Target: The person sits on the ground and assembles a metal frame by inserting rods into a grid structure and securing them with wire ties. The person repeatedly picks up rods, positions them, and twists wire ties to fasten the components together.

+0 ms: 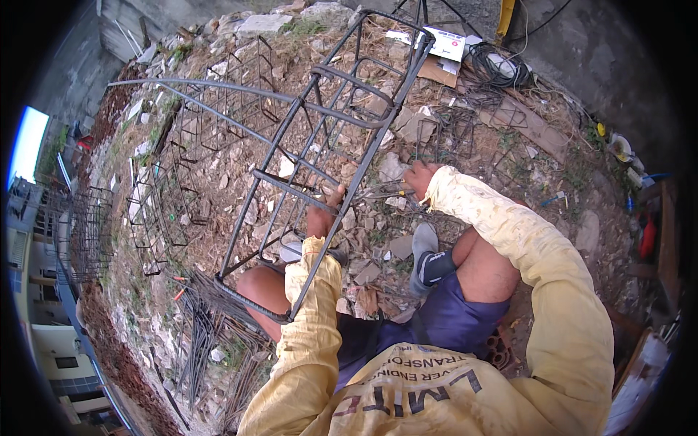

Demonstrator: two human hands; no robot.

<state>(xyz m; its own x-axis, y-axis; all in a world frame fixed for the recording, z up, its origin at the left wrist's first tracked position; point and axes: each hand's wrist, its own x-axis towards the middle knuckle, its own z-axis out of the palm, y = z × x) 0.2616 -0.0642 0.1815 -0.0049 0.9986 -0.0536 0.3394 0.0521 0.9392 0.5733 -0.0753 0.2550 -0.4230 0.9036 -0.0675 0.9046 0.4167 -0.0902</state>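
1. The ground is rough, with stones, dry grass and dirt all over.
2. A long cage of steel bars leans over my knees, its low end near my left leg.
3. More bent bars lie in a pile on my left.
4. My left hand is closed tight around one long bar of the cage.
5. My right hand is closed around a small tool that touches the same bar, where thin wires meet.
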